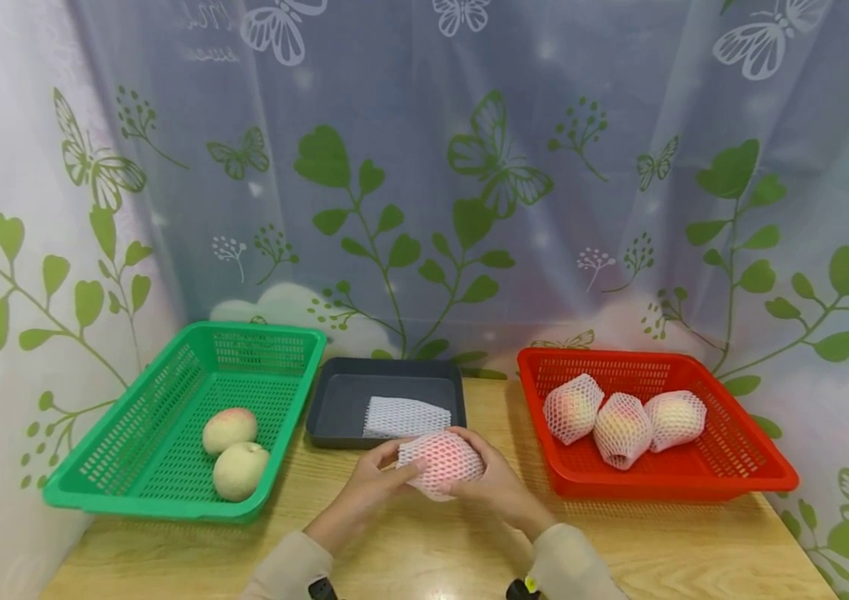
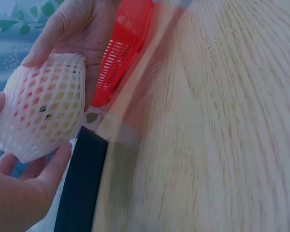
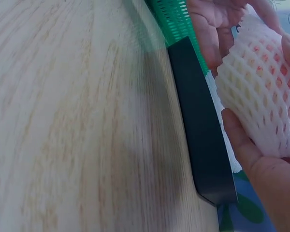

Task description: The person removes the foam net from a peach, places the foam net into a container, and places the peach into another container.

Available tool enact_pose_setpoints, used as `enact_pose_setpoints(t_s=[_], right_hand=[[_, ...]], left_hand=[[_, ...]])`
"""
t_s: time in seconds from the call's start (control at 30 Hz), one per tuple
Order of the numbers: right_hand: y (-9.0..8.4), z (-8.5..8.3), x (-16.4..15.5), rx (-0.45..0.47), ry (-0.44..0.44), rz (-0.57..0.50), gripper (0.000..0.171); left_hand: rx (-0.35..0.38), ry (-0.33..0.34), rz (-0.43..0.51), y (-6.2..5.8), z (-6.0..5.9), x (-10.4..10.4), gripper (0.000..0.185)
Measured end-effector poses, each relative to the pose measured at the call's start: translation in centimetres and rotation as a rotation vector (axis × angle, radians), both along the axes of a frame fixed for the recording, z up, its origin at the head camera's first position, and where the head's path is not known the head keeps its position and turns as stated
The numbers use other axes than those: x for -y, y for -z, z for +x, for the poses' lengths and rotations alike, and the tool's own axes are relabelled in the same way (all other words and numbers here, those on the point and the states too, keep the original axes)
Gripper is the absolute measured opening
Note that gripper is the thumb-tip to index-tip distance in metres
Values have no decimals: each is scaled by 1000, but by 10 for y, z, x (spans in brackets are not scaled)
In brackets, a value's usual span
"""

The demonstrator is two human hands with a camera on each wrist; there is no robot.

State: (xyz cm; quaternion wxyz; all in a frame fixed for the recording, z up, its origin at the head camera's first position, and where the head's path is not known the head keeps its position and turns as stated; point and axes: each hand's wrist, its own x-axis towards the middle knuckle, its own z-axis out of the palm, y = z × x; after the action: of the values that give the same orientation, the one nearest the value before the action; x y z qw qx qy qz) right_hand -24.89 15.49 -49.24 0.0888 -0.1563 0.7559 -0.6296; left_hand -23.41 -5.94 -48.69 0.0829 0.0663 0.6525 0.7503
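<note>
Both hands hold a peach (image 1: 445, 463) wrapped in a white foam net sleeve (image 2: 47, 104), raised in front of the dark tray. My left hand (image 1: 377, 485) grips it from the left, its thumb across the near side. On the other side, my right hand (image 1: 497, 483) curls its fingers over the top, with the thumb underneath. Pinkish-red skin shows through the mesh. The sleeve's frilled edge (image 3: 228, 63) lies toward the left hand. Behind the hands, a flat spare foam net (image 1: 405, 417) rests in the dark tray (image 1: 387, 369).
On the left, a green basket (image 1: 147, 505) holds two bare peaches (image 1: 241, 471). A red basket (image 1: 664, 485) at the right contains three peaches in foam nets (image 1: 621, 429). All stand on a wooden table (image 1: 424, 554) before a printed curtain (image 1: 409, 167).
</note>
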Motion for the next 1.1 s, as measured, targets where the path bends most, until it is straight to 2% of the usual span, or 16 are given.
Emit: enact_pose_setpoints(t_s=[0.17,0.3,0.5,0.7,0.8,0.93,1.0,1.1], right_hand=[[-3,2,-2,-8,29,23,76],[-6,3,-4,-5,42,18,75],[-6,1,-9,-18,45,12,76],[-8,2,-10,-35,27,-30,78],[-9,2,-10,-38,21,-26,78],[-10,2,-10,-37,20,-23,77],[-10,2,-10,-33,18,-25,76],[-11,2,-10,-29,10,-28,73]], left_hand=[[-35,-90,2,-6,-1,6,46],[-40,-119,82,-14,-2,13,39],[17,-49,183,-23,0,21,37],[98,31,223,-23,0,24,41],[116,63,212,-22,1,24,41],[85,92,149,-20,2,25,39],[48,102,94,-19,3,26,38],[-46,109,-14,-18,3,25,39]])
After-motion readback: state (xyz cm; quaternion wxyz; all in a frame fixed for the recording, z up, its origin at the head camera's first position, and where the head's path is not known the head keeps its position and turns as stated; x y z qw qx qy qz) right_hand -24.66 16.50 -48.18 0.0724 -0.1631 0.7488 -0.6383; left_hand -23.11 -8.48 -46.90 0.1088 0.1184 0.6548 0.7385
